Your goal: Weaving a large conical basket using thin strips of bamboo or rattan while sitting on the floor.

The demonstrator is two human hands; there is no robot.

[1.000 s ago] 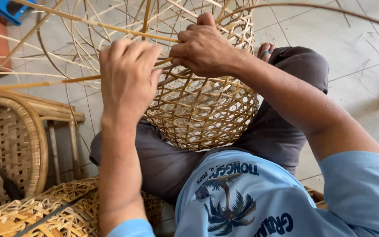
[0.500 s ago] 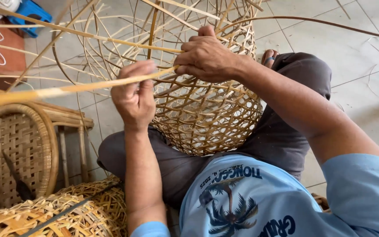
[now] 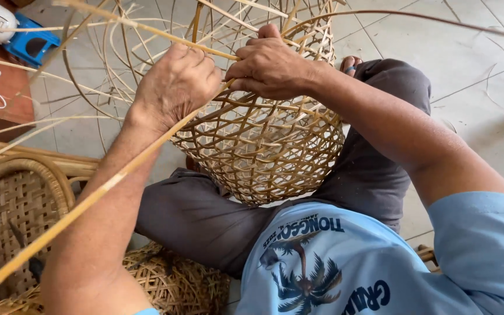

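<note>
An open-weave bamboo basket (image 3: 263, 146) rests in my lap, its rim unfinished with loose strips fanning upward. My left hand (image 3: 173, 87) pinches a long flat bamboo strip (image 3: 88, 198) that runs down and left past my forearm. Touching it at the basket's upper edge, my right hand (image 3: 269, 64) presses the weave and holds the strips where the long one enters. Both hands meet at the rim.
A woven rattan chair (image 3: 18, 198) stands at the left, and a flat woven piece (image 3: 170, 280) lies below it. A blue and white device (image 3: 13, 32) sits on a red-brown surface at top left. Grey floor tiles (image 3: 473, 70) spread to the right.
My left hand has gone up and right to meet the right hand at the rim, and the long strip now slants steeply down to the left instead of lying nearly level.
</note>
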